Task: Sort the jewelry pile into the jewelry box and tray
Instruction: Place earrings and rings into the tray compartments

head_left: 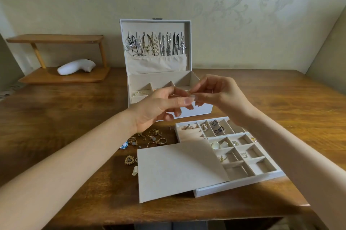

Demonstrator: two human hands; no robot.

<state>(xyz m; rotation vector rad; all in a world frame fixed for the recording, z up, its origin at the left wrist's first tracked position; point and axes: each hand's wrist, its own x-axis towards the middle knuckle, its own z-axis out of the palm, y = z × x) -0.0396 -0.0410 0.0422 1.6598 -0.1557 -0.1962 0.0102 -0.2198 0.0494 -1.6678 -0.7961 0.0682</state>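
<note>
- The jewelry pile (148, 139) lay loose on the worktop (65, 113), just left of the tray (241, 181) and in front of the jewelry box (187, 78): thin gold-toned rings and chains, a blue piece at its left edge, and a gold heart pendant (129, 160) a little nearer.
- Above the pile, the left grip (159, 108) and right grip (219, 91) met fingertip to fingertip, both pinching a tiny piece (190, 93). It was too small for me to tell what it was.
- The tray was pale and divided into many compartments. Several held small earrings or rings.
- A flat beige board (174, 169) lay tilted over the tray's left part and hid the compartments under it.
- The jewelry box stood open behind the hands. Necklaces (155, 46) hung in a row inside its lid above a cloth pocket (157, 64). A fine chain lay in a left compartment, while the hands covered the box's front.
- The worktop was dark brown wood with a visible grain.
- At the far left stood a two-tier wooden shelf (56, 39) with a white object (76, 66) on its lower board.
- Pale wallpaper (243, 4) with a faint scroll pattern ran behind everything.
</note>
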